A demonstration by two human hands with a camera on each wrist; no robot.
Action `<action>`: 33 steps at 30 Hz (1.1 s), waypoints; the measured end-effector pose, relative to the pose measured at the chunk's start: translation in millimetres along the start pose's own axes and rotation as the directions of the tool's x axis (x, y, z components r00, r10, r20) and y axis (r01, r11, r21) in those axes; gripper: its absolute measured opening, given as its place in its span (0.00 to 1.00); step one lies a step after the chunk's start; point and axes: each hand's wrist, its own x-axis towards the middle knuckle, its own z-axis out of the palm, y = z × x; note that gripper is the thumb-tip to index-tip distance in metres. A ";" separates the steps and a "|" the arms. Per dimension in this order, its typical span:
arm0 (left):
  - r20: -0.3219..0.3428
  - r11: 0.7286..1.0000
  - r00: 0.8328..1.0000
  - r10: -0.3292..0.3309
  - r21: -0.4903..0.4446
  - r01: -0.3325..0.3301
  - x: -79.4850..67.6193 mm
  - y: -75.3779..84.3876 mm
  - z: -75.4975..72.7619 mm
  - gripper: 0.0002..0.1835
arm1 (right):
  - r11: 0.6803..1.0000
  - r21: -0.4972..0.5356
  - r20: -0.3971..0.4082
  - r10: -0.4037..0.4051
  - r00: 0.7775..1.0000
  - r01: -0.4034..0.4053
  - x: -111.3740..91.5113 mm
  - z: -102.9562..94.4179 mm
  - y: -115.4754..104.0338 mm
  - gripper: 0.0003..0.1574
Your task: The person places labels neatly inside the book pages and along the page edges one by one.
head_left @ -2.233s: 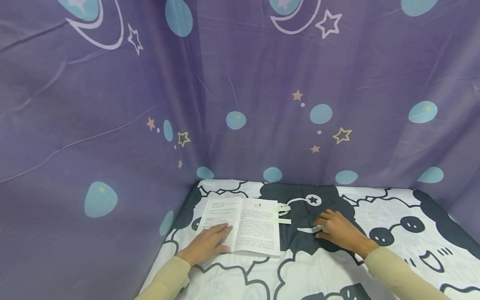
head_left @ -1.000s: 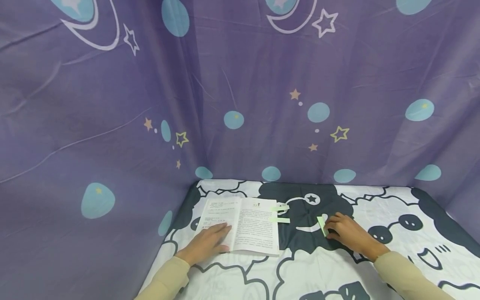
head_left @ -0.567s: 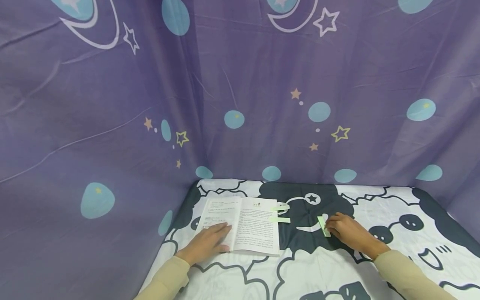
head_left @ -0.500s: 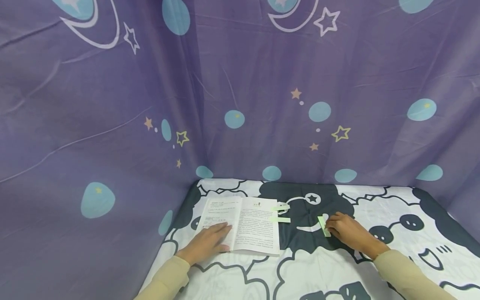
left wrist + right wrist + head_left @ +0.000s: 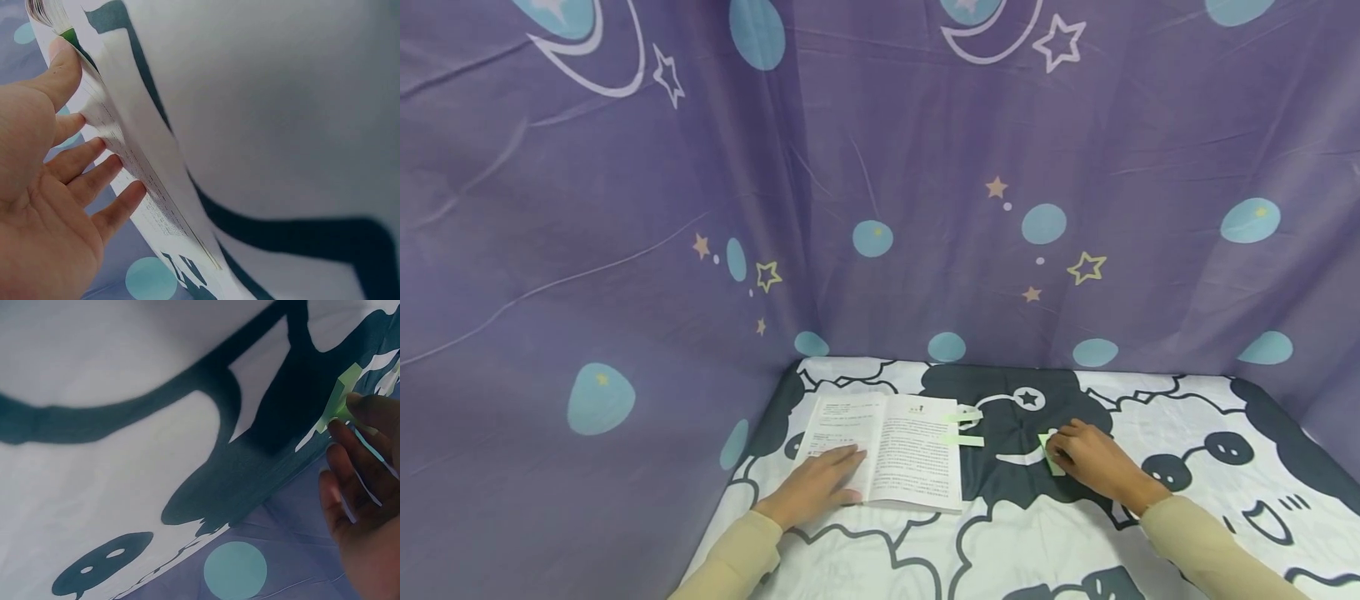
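Observation:
An open book (image 5: 917,458) lies on the patterned cloth, its pages covered in small print. My left hand (image 5: 816,487) rests on its left page with the fingers stretched; in the left wrist view the fingertips touch the page and the thumb (image 5: 64,65) is at the book's lower edge. To the right of the book, my right hand (image 5: 1093,462) pinches pale green sticky notes (image 5: 1051,457) between thumb and index finger. In the right wrist view the upper strip (image 5: 344,394) is bent up from the rest. Two pale green strips (image 5: 970,441) stick out from the right page's edge.
The black and white cloth (image 5: 1052,533) with cartoon sheep covers the surface under both hands. A purple curtain (image 5: 925,292) with moons and stars hangs behind and at the left. Dark cloth print lies between the book and the sticky notes.
My right hand shifted right from its place of two seconds ago, and the sticky notes came into view under its fingers. Since then its fingertips have moved slightly over them. The left hand stays on the book.

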 end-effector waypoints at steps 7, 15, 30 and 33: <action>0.005 1.000 1.000 0.002 -0.003 -0.002 0.9 0.0 -0.2 0.38 | 1.000 -0.027 -0.021 0.005 1.000 -0.005 8.1 3.8 -1.7 0.11; 0.002 1.000 1.000 0.013 0.006 -0.013 0.3 0.5 -1.2 0.38 | 0.997 -0.067 -0.055 -0.027 0.998 0.023 14.2 6.9 -0.2 0.12; 0.019 1.000 1.000 -0.020 -0.007 0.020 0.5 2.6 -2.4 0.38 | 0.977 -0.203 -0.066 -0.082 0.994 0.067 23.0 8.9 -5.2 0.10; 0.018 1.000 1.000 -0.019 -0.004 0.019 -0.3 2.4 -2.2 0.38 | 0.977 -0.202 -0.073 -0.082 0.994 0.066 22.9 11.1 -6.3 0.12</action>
